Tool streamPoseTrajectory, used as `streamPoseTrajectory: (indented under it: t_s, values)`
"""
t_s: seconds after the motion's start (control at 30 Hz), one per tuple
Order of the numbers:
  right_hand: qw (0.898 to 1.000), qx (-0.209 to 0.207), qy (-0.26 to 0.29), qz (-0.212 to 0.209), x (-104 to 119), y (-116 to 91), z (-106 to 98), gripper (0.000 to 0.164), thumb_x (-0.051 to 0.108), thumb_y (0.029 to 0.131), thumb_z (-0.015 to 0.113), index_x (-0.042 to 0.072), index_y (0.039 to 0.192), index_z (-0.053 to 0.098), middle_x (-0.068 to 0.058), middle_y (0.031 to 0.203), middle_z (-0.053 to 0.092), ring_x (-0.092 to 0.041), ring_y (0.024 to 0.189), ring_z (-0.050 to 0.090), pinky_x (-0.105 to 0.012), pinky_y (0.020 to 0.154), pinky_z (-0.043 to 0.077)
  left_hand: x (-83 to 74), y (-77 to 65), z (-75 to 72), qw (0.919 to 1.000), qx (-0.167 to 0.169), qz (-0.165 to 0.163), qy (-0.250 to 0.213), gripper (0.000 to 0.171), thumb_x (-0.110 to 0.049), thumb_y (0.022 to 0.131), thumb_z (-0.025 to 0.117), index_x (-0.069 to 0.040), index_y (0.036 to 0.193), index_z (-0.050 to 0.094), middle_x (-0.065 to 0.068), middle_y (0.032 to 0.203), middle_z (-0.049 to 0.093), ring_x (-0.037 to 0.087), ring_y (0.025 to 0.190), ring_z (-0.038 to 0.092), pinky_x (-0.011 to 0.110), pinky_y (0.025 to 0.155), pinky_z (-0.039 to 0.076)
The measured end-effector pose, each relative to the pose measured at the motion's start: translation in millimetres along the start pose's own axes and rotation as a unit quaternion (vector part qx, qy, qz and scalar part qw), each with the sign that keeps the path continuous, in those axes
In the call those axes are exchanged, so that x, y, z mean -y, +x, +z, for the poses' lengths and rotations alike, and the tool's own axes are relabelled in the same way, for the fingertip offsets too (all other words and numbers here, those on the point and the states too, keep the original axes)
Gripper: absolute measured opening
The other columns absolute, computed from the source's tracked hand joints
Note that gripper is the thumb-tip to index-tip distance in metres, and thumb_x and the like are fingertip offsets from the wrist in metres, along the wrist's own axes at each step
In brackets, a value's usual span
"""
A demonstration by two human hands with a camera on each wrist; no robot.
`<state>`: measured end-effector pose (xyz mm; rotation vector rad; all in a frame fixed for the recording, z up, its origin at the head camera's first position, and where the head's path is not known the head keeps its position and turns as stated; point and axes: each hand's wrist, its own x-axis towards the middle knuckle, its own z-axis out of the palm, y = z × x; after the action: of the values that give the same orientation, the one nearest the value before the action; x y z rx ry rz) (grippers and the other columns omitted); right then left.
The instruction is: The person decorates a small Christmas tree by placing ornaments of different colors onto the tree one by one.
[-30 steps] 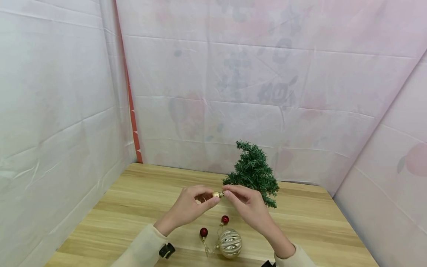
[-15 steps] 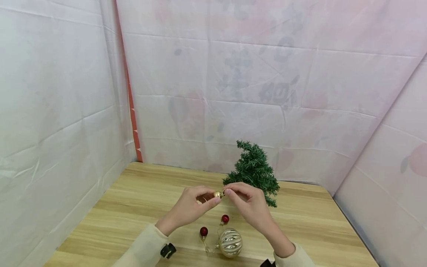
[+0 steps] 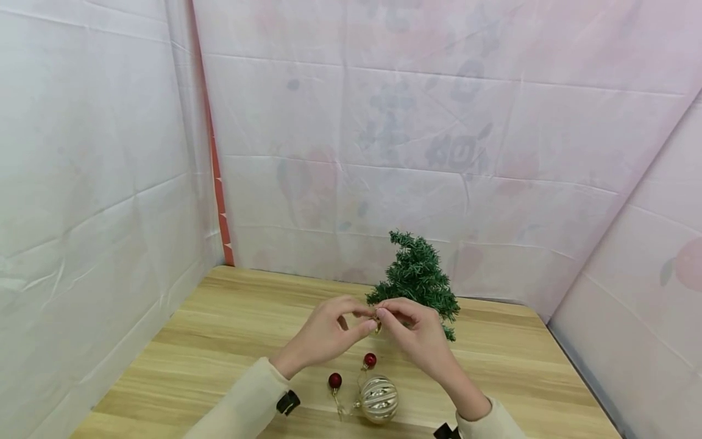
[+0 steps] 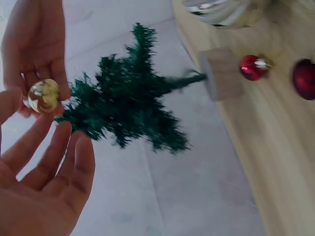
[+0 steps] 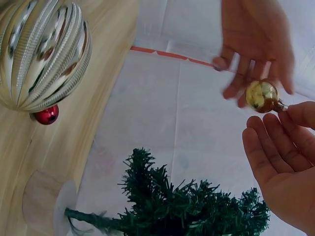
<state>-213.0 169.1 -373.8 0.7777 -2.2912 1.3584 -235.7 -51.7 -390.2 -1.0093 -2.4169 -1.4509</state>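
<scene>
Between the two hands hangs a small shiny gold bauble (image 5: 262, 96), its metal cap pinched by the thumb and forefinger of my right hand (image 3: 422, 332). The other right fingers extend below it in the right wrist view. My left hand (image 3: 329, 329) is right beside the bauble, its thumb and forefinger apart and its fingertips close to the right ones. Behind the hands stands a small green artificial Christmas tree (image 3: 419, 274) on a round wooden base (image 4: 221, 73). In the head view the hands cover the tree's lower part.
On the wooden table (image 3: 181, 366) below the hands lie two small red baubles, one farther back (image 3: 370, 361) and one to the left (image 3: 335, 380). A large ribbed gold bauble (image 3: 378, 399) lies beside them. Pale printed cloth (image 3: 340, 122) encloses the sides and back.
My left hand has moved right and its fingers have loosened from the gold bauble. The bauble has turned downward beneath the right fingertips. The tree and the baubles on the table have not moved.
</scene>
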Motion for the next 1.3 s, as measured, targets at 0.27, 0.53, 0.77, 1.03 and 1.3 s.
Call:
streamPoseTrajectory:
  t_s: [0.27, 0.53, 0.77, 1.03, 1.3]
  values:
    - [0.999, -0.02, -0.025, 0.006, -1, 0, -10, 0.012, 0.016, 0.102, 0.072, 0.019, 0.109, 0.08, 0.003, 0.103, 0.079, -0.006, 0.088, 0.074, -0.026, 0.076, 0.062, -13.9, 14.2, 10.4, 0.9965, -0.05, 0.064, 0.018, 0.014, -0.028, 0.102, 0.072, -0.019, 0.11, 0.08, -0.004, 0.113, 0.075, 0.013, 0.096, 0.069, 0.024, 0.07, 0.055]
    - [0.999, -0.03, -0.034, -0.003, -3, -1, -16, 0.012, 0.014, 0.101, 0.072, 0.019, 0.109, 0.08, 0.004, 0.103, 0.079, -0.006, 0.089, 0.074, -0.026, 0.078, 0.062, -16.3, 20.1, 15.7, 0.9939, -0.067, 0.081, 0.034, 0.01, -0.022, 0.102, 0.071, -0.019, 0.106, 0.08, -0.005, 0.106, 0.077, 0.006, 0.09, 0.067, 0.022, 0.069, 0.054]
    - [0.998, -0.048, -0.04, -0.011, -4, 0, -19, 0.013, 0.013, 0.101, 0.072, 0.019, 0.108, 0.081, 0.002, 0.102, 0.08, -0.006, 0.087, 0.074, -0.025, 0.073, 0.061, -18.5, 26.8, 17.3, 0.9928, -0.073, 0.089, 0.033, 0.012, -0.02, 0.104, 0.069, -0.018, 0.105, 0.08, -0.006, 0.102, 0.077, 0.005, 0.087, 0.065, 0.022, 0.068, 0.054]
    - [0.996, -0.069, -0.049, 0.007, -7, 1, -23, 0.013, 0.013, 0.102, 0.071, 0.015, 0.11, 0.081, -0.003, 0.102, 0.08, -0.007, 0.089, 0.076, -0.021, 0.074, 0.06, -18.3, 36.6, 18.2, 0.9928, -0.076, 0.088, 0.03, 0.012, -0.021, 0.104, 0.068, -0.016, 0.105, 0.079, -0.003, 0.1, 0.077, 0.005, 0.081, 0.063, 0.021, 0.067, 0.054]
    - [0.995, -0.083, -0.052, 0.027, -12, 6, -27, 0.013, 0.016, 0.103, 0.07, 0.014, 0.11, 0.081, -0.003, 0.104, 0.08, -0.01, 0.09, 0.076, -0.024, 0.076, 0.06, -17.2, 51.2, 19.4, 0.9931, -0.069, 0.09, 0.03, 0.012, -0.02, 0.104, 0.068, -0.016, 0.105, 0.08, -0.002, 0.1, 0.078, 0.008, 0.079, 0.065, 0.022, 0.065, 0.054]
